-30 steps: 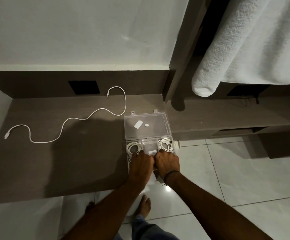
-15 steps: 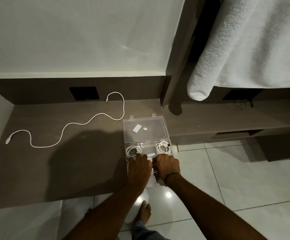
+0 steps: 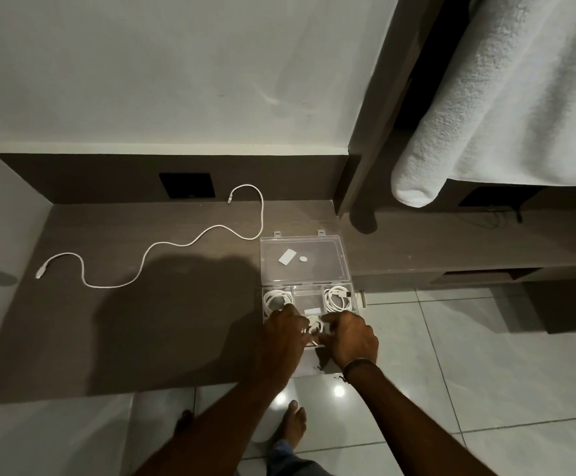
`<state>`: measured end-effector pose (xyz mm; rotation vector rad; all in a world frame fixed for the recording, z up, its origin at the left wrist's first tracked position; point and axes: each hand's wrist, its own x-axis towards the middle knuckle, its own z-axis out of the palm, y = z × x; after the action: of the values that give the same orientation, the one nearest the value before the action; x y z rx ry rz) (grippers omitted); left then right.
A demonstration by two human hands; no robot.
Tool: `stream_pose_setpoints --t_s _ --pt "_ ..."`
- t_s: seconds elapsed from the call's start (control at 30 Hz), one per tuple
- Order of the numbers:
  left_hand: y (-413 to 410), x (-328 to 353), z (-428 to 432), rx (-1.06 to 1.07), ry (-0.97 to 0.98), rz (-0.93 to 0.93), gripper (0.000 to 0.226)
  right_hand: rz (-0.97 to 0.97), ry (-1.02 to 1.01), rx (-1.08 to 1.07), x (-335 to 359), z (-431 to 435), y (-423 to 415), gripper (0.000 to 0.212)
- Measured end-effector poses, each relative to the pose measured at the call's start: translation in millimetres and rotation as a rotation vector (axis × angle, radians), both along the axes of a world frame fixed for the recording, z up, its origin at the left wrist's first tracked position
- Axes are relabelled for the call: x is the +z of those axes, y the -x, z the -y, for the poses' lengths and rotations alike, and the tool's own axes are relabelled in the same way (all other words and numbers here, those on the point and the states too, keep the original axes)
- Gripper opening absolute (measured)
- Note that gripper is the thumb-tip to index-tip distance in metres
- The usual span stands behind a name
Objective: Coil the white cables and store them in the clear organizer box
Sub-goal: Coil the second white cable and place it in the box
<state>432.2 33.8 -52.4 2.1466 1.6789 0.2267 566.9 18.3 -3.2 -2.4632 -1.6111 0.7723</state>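
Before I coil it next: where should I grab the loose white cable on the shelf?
Probably take the loose white cable at its near-left plug end, coming from above. That end lies free on the brown shelf, so pinching there lets you start winding.

I am looking at a dim, warm-grey indoor scene, lit from above and behind the person. A broad soft shadow of head and shoulders falls across the brown ledge [image 3: 115,304], darkening it beside the clear organizer box [image 3: 305,261]. Two small bright glare spots shine on the glossy floor tiles [image 3: 468,355]. The wide lens bends straight lines near the edges. Detail between the hands is murky, perhaps slightly motion-blurred. The towel [image 3: 506,108] looks brightest.
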Motion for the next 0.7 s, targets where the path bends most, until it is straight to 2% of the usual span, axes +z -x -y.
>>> stream_pose_setpoints --t_s 0.1,0.17,0.3,0.53,0.6,0.7 --pt "23 13 3 0.137 0.018 0.153 0.031 -0.009 -0.085 0.028 10 -6 17 0.035" --pt "57 20 5 0.209 0.0 0.181 0.033 -0.015 -0.168 0.085 18 -12 40 0.03" --pt "163 26 3 0.413 -0.045 0.134 0.037 -0.083 -0.268 0.346 29 -34 126 0.024" --pt "377 30 -24 0.716 -0.263 0.105 0.024 -0.171 -0.181 0.685 26 -81 333 0.036" --pt "421 33 -44 0.745 -0.279 0.105 0.024 -0.15 -0.178 0.735 19 -93 382 0.035" --pt "464 34 -77 0.759 -0.136 -0.049 0.026 -0.067 -0.157 0.787 0 -108 437 0.041"
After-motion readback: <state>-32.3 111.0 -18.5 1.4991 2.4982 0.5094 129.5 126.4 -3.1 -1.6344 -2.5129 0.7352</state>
